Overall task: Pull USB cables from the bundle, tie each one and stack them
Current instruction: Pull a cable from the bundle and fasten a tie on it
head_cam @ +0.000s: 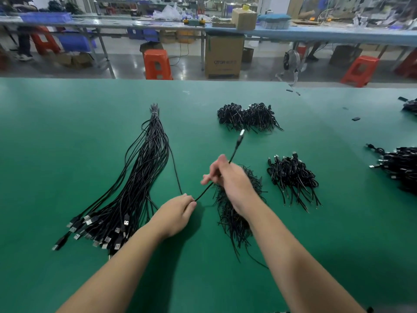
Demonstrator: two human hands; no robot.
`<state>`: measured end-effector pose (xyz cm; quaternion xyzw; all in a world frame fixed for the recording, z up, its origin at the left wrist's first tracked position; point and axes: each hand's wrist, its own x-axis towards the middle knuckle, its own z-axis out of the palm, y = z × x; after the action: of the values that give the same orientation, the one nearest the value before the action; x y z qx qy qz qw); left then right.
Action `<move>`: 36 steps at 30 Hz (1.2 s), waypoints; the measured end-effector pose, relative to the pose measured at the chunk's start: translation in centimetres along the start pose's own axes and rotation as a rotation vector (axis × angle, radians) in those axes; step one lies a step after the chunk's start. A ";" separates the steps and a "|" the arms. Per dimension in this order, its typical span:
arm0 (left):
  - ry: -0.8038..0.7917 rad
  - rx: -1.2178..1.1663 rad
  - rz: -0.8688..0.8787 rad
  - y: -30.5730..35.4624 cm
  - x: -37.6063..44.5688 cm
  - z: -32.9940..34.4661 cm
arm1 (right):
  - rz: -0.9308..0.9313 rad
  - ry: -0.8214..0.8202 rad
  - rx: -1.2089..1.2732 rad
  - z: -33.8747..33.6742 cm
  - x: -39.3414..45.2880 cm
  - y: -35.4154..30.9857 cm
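- My right hand (pixel 228 177) was raised above the table, its fingers curled round one thin black USB cable (pixel 204 192), whose silver-tipped plug end (pixel 241 134) stuck up and away from my knuckles.
- My left hand (pixel 178 211) pinched the same cable lower down, between thumb and fingertips, so a short stretch ran taut and slanted between my two hands.
- From my left hand the cable ran on up the table toward the tied end of the long bundle of black USB cables (pixel 140 177).
- That bundle lay just left of my left hand on the green table mat (pixel 67 136), bound with a pale tie at its far tip and fanned out toward me, its silver USB plugs spread in a heap near my left forearm.
- Under my right wrist lay a loose heap of short black tied cables (pixel 234 220), partly hidden by my arm.
- To the right of it sat a second small stack of tied black cables (pixel 293 177), apart from the first.
- Farther off, beyond my right hand, was a third, wider stack of tied black cables (pixel 248 117).
- More black cables (pixel 399 168) lay at the right edge of the mat.
- Beyond the table stood an orange plastic stool (pixel 156 64) and a brown cardboard box (pixel 223 56) on the floor.
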<state>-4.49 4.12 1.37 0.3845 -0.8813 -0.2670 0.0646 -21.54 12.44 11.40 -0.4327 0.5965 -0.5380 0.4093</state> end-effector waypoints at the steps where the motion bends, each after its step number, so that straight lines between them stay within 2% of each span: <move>1: 0.013 -0.008 -0.012 0.2 -0.4 -0.2 | -0.014 -0.002 0.110 -0.4 0.2 -0.7; 4: 0.016 -0.032 -0.023 0.9 -1.3 -1.0 | -0.023 0.016 0.296 -1.0 0.6 -2.2; 8: -0.172 -0.179 -0.091 1.8 -2.2 -2.0 | -0.007 0.014 0.463 -1.3 1.0 -3.0; 16: -0.523 -0.529 -0.193 2.5 -3.4 -4.2 | -0.025 -0.038 0.465 -1.0 1.0 -2.4; 18: -0.573 -0.516 -0.212 2.7 -3.5 -4.8 | -0.029 -0.072 0.427 -1.0 0.9 -2.2; 19: -0.539 -0.393 -0.186 2.8 -3.4 -5.3 | -0.030 -0.093 0.393 -0.9 0.8 -2.0; 21: -0.322 -0.126 -0.110 2.9 -2.6 -6.1 | -0.035 -0.150 0.281 -0.5 0.4 -1.7; 22: -0.181 -0.140 -0.094 3.1 -2.2 -6.7 | -0.035 -0.187 0.216 -0.2 0.2 -1.6; 24: -0.004 -0.457 -0.083 3.9 -1.4 -8.2 | -0.022 -0.264 0.090 0.6 -0.3 -1.4; 26: -0.002 -0.770 -0.044 5.0 -0.7 -9.7 | 0.002 -0.327 -0.002 1.4 -0.7 -1.2; 28: -0.064 -0.889 -0.009 6.0 -0.3 -10.7 | 0.031 -0.372 -0.016 2.2 -1.0 -1.2; 33: -0.196 -0.707 0.071 7.1 -0.4 -11.3 | 0.055 -0.410 0.014 3.1 -1.4 -1.4; 36: -0.193 -0.743 0.049 7.0 -0.6 -11.1 | 0.037 -0.408 0.001 3.0 -1.5 -1.3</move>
<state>-5.01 3.76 14.50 0.2869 -0.7353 -0.6017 0.1227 -18.09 12.94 12.52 -0.5214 0.5089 -0.4318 0.5317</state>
